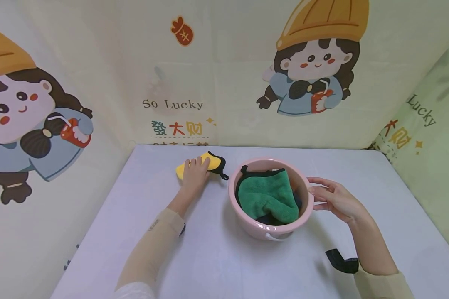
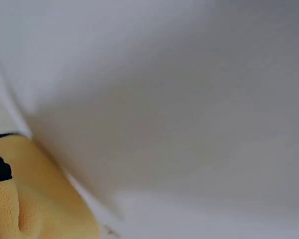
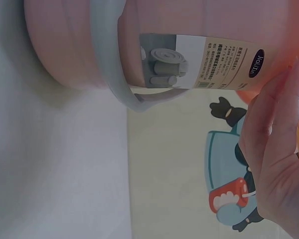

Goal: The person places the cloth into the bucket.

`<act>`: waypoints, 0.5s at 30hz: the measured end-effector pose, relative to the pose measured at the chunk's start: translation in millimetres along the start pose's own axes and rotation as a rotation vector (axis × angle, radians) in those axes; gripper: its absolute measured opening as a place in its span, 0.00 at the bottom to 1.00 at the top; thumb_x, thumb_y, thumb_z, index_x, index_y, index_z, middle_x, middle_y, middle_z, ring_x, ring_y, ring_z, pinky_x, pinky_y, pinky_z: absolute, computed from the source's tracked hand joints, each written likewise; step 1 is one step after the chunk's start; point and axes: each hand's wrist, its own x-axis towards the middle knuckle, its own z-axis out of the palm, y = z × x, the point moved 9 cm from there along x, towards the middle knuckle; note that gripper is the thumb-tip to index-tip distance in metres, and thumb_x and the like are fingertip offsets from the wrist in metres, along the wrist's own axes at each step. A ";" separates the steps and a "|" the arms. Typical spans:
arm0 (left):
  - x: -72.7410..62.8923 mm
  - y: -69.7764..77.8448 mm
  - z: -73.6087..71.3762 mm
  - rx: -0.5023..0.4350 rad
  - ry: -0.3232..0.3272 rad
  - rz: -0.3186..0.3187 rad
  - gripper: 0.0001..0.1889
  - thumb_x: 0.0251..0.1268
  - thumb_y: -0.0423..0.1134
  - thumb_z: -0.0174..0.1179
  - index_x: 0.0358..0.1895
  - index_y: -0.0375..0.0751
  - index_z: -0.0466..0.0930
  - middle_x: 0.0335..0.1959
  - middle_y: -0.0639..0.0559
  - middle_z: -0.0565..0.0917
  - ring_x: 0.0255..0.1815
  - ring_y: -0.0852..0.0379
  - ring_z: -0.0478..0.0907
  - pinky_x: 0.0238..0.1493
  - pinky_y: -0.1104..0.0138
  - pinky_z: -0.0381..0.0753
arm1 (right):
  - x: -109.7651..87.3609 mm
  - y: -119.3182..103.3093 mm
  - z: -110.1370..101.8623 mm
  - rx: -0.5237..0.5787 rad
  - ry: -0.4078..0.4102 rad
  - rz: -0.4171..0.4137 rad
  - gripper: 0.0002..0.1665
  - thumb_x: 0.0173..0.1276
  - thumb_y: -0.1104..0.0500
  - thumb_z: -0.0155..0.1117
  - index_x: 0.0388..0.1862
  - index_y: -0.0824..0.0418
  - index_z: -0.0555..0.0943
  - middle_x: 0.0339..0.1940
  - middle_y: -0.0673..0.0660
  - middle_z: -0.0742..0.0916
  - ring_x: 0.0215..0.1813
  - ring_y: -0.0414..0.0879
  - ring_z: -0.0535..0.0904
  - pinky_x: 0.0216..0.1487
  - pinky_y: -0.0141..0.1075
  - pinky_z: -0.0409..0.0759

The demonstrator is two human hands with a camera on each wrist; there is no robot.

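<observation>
My left hand [image 1: 195, 172] grips a yellow cloth [image 1: 180, 170] with black trim and a black loop, on the table left of a pink bucket [image 1: 252, 227]. In the left wrist view the yellow cloth [image 2: 45, 194] shows at the lower left corner. Inside the bucket lies a green cloth [image 1: 267, 193] with black edging, over darker material that is partly hidden. My right hand [image 1: 336, 199] holds the bucket's right rim with its fingertips. From the right wrist, the hand [image 3: 276, 144] meets the bucket near its rim, beside a printed label [image 3: 204, 62].
A pale handle [image 3: 107, 55] hangs down the bucket's side. The white table [image 1: 209, 257] ends at a back wall covering [image 1: 232, 104] printed with cartoon figures and lettering. A black strap [image 1: 340, 261] sticks out by the right wrist.
</observation>
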 end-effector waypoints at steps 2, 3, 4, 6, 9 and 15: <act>4.2 0.1 -12.5 -0.003 0.048 0.003 0.18 0.60 0.41 0.59 0.51 0.44 0.66 0.43 0.41 0.73 0.44 0.43 0.69 0.54 0.52 0.63 | 0.1 0.3 -0.5 0.001 -0.002 -0.002 0.14 0.69 0.64 0.50 0.48 0.47 0.73 0.39 0.49 0.86 0.37 0.42 0.83 0.35 0.36 0.82; 6.5 0.4 -19.7 -0.001 0.073 0.007 0.18 0.60 0.40 0.58 0.51 0.44 0.66 0.42 0.42 0.73 0.44 0.43 0.70 0.54 0.52 0.64 | 0.1 0.4 -0.8 0.002 -0.003 -0.004 0.14 0.69 0.64 0.50 0.48 0.47 0.73 0.39 0.49 0.86 0.36 0.42 0.83 0.35 0.36 0.82; 8.3 1.0 -27.4 0.009 0.104 0.014 0.17 0.60 0.40 0.58 0.51 0.43 0.67 0.41 0.42 0.73 0.43 0.44 0.70 0.53 0.53 0.64 | 0.1 0.4 -1.0 0.001 -0.004 -0.006 0.14 0.69 0.64 0.50 0.49 0.47 0.73 0.39 0.49 0.86 0.36 0.42 0.83 0.35 0.36 0.82; 11.3 3.3 -43.8 0.016 0.158 0.028 0.17 0.60 0.40 0.58 0.51 0.43 0.67 0.41 0.42 0.74 0.43 0.44 0.70 0.52 0.53 0.64 | 0.2 0.2 -1.3 -0.001 -0.006 -0.011 0.14 0.69 0.64 0.50 0.49 0.47 0.73 0.38 0.49 0.86 0.36 0.42 0.83 0.35 0.36 0.82; 13.2 10.6 -70.6 0.031 0.246 0.065 0.16 0.60 0.40 0.58 0.50 0.43 0.68 0.41 0.42 0.74 0.42 0.44 0.71 0.51 0.54 0.65 | 0.4 -0.1 -1.1 -0.002 -0.010 -0.014 0.14 0.69 0.63 0.50 0.49 0.47 0.73 0.38 0.49 0.86 0.36 0.42 0.83 0.35 0.36 0.82; 10.3 34.7 -116.5 0.040 0.349 0.149 0.19 0.57 0.42 0.62 0.50 0.44 0.69 0.41 0.43 0.73 0.42 0.45 0.71 0.52 0.53 0.66 | 0.1 -0.1 -0.6 0.004 -0.013 -0.012 0.14 0.69 0.64 0.50 0.49 0.47 0.73 0.38 0.49 0.86 0.37 0.42 0.83 0.35 0.36 0.82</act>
